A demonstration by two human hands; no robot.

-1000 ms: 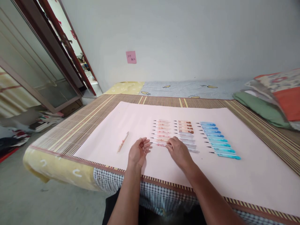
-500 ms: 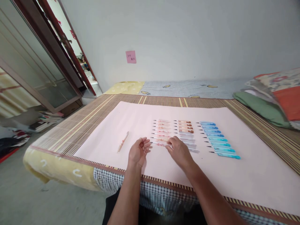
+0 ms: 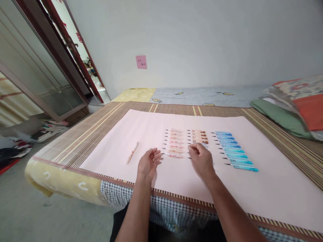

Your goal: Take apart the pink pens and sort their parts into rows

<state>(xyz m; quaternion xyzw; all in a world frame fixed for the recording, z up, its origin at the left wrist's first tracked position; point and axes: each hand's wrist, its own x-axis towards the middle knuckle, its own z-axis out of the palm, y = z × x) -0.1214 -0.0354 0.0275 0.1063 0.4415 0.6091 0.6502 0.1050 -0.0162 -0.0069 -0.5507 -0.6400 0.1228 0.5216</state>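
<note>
Several pink-patterned pens (image 3: 175,147) lie in a column on the pink sheet (image 3: 106,151), tips to the left. Beside them runs a second column, with brown pens (image 3: 199,136) at its far end; its nearer pens are mostly hidden under my right hand (image 3: 200,158), whose fingers are pinched together over them. Whatever is between those fingertips is too small to make out. Blue and turquoise pens (image 3: 237,151) form the right column. My left hand (image 3: 149,163) rests palm up, fingers loosely apart, holding nothing. A lone pen (image 3: 132,153) lies slanted to its left.
The sheet covers a striped mat (image 3: 96,124) on a bed. Folded cloths (image 3: 280,117) are piled at the right. Behind the bed, a pink note (image 3: 141,62) is stuck on the wall. Books (image 3: 50,129) sit on the floor at the left.
My right hand has moved right, from the near end of the pink-patterned column to over the second column. The nearest pink-patterned pen is now uncovered. My left hand is almost unmoved.
</note>
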